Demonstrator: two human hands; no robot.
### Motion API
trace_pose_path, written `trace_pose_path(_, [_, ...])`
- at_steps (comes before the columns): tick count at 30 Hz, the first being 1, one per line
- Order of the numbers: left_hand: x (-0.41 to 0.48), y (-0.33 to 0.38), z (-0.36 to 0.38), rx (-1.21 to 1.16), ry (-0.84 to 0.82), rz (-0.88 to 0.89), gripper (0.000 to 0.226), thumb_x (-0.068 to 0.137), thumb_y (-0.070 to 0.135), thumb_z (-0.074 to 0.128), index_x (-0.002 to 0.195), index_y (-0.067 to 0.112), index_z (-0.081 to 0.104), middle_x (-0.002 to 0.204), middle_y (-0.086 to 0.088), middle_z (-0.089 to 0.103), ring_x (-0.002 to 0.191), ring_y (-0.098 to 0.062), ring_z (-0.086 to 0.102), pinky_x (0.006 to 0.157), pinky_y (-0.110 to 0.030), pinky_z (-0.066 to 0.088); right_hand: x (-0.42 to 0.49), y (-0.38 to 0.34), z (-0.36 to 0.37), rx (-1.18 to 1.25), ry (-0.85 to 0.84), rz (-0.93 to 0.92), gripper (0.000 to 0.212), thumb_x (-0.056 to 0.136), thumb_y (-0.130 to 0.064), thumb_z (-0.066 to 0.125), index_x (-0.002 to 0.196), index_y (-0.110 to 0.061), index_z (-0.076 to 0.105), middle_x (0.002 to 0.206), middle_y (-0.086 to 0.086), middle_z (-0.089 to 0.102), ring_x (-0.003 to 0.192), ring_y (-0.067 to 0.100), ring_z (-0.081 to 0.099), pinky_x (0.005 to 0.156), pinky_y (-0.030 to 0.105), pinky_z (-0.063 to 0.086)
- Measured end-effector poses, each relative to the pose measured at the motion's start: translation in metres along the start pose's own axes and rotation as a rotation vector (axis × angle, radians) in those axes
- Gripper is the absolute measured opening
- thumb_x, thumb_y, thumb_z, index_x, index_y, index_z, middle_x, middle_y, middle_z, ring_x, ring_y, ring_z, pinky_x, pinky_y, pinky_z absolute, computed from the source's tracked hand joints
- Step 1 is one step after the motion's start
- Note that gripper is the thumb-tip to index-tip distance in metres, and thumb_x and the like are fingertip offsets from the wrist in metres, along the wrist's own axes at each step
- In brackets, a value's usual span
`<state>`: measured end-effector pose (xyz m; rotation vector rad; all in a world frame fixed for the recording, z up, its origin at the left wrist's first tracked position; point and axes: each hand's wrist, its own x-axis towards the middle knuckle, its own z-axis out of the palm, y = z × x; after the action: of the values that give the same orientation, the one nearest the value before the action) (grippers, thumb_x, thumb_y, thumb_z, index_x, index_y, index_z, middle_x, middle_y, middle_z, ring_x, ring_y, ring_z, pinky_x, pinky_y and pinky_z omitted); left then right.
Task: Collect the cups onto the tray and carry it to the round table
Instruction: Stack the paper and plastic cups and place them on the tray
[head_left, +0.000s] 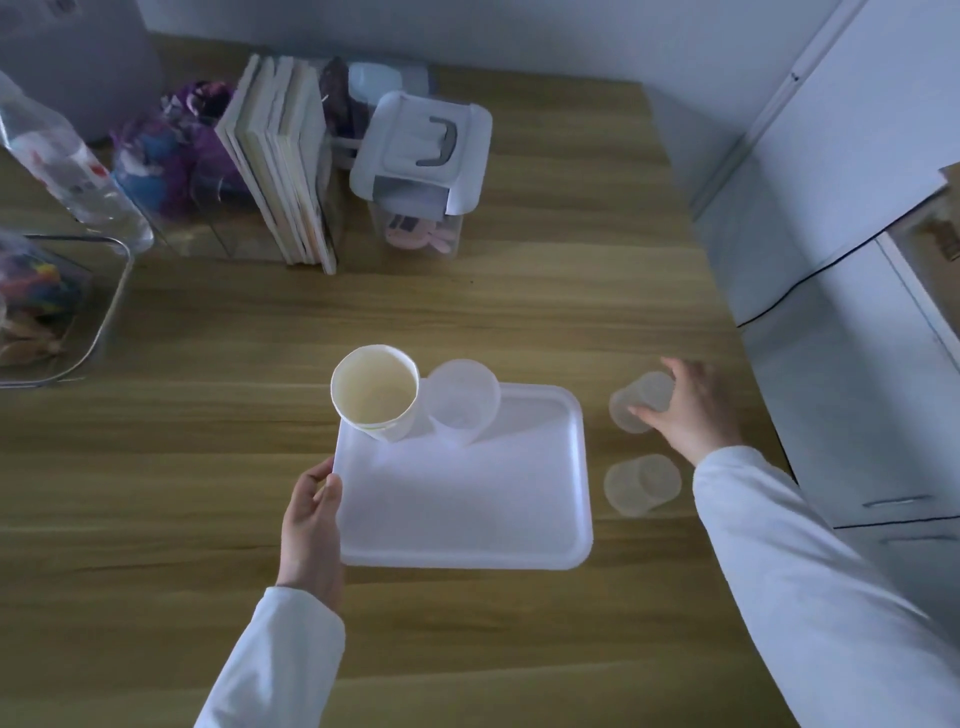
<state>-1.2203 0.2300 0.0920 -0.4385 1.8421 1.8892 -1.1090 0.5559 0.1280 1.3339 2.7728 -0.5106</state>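
A white plastic tray lies on the wooden table. A white paper cup and a clear plastic cup stand upright in its far left corner. My left hand grips the tray's left rim, thumb on top. Right of the tray, my right hand is closed around a second clear cup at the table surface. A third clear cup stands alone on the table just nearer to me, untouched.
Upright books, a lidded plastic box, a purple bag, a water bottle and a clear bin line the far and left side. A white cabinet borders the table's right edge.
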Motion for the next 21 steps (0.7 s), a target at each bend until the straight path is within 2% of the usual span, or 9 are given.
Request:
trace_pose_path(4, [-0.002, -0.009, 0.019, -0.001, 0.047, 0.007, 0.018, 0.095, 0.015, 0.042, 0.099, 0.024, 0.057, 0.083, 0.003, 0.060, 0.071, -0.013, 0.055, 0.063, -0.026, 0.045, 0.031, 0.016, 0.011, -0.247, -0.179, -0.034, 0.065, 0.076, -0.026, 0.068, 0.132, -0.013, 0.039, 0.133, 0.020, 0.042, 0.123, 0.037, 0.037, 0.098, 0.042, 0.035])
trace_pose_path(8, [-0.004, -0.017, 0.033, -0.020, 0.101, 0.005, 0.019, 0.095, 0.017, 0.043, 0.098, 0.026, 0.059, 0.087, 0.001, 0.061, 0.076, -0.017, 0.055, 0.067, -0.031, 0.045, 0.044, 0.028, 0.018, -0.137, -0.171, -0.046, 0.058, 0.075, -0.017, 0.069, 0.127, -0.017, 0.045, 0.128, 0.019, 0.045, 0.120, 0.036, 0.041, 0.093, 0.042, 0.039])
trace_pose_path(12, [-0.007, -0.024, 0.043, -0.007, 0.135, 0.006, 0.020, 0.095, 0.017, 0.042, 0.110, 0.020, 0.056, 0.087, 0.002, 0.061, 0.074, -0.014, 0.056, 0.059, -0.023, 0.051, 0.050, 0.036, 0.011, -0.028, -0.181, -0.040, 0.054, 0.073, -0.018, 0.072, 0.120, -0.012, 0.048, 0.124, 0.019, 0.046, 0.114, 0.036, 0.046, 0.089, 0.043, 0.041])
trace_pose_path(17, [-0.009, -0.025, 0.047, 0.001, 0.129, 0.010, 0.019, 0.095, 0.018, 0.043, 0.108, 0.021, 0.057, 0.090, 0.000, 0.061, 0.084, -0.022, 0.055, 0.075, -0.035, 0.045, 0.045, 0.038, -0.014, 0.276, -0.139, 0.048, 0.059, 0.073, -0.030, 0.072, 0.120, -0.010, 0.044, 0.118, 0.011, 0.051, 0.104, 0.028, 0.053, 0.082, 0.035, 0.043])
trace_pose_path(19, [-0.009, -0.025, 0.045, 0.008, 0.123, 0.011, 0.018, 0.094, 0.018, 0.044, 0.103, 0.024, 0.059, 0.091, 0.001, 0.061, 0.088, -0.023, 0.054, 0.079, -0.037, 0.044, 0.036, 0.035, -0.026, 0.463, -0.152, 0.134, 0.058, 0.073, -0.038, 0.070, 0.118, -0.011, 0.046, 0.112, 0.004, 0.055, 0.101, 0.022, 0.055, 0.083, 0.034, 0.045])
trace_pose_path(21, [-0.009, -0.023, 0.042, 0.009, 0.110, 0.015, 0.018, 0.094, 0.018, 0.044, 0.101, 0.025, 0.059, 0.092, -0.001, 0.061, 0.090, -0.025, 0.053, 0.081, -0.038, 0.043, 0.023, 0.030, -0.037, 0.743, -0.193, 0.199, 0.051, 0.074, -0.041, 0.068, 0.107, -0.006, 0.050, 0.102, 0.004, 0.058, 0.097, 0.022, 0.060, 0.086, 0.036, 0.051])
